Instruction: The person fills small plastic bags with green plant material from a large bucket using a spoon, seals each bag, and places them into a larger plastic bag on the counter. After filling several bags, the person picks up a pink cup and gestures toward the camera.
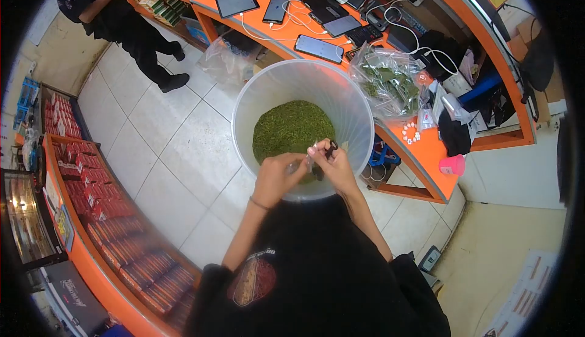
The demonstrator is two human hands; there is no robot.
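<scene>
A large translucent tub (244, 102) stands below me, with a heap of chopped green leaf material (292, 127) inside. Over its near part, my left hand (279, 177) pinches one side of a small clear plastic bag (309, 160). My right hand (334, 165) has its fingers closed at the bag's other side, close to my left fingertips. A dark handle (331, 148), perhaps of scissors, shows at my right fingers. What the small bag contains is too small to tell.
An orange desk (420, 148) curves beyond the tub, bearing phones, a tablet (236, 0), cables and a plastic bag of green leaves (387, 84). Another person (131, 26) stands at the upper left. Shelves of red packs (97, 184) line the left.
</scene>
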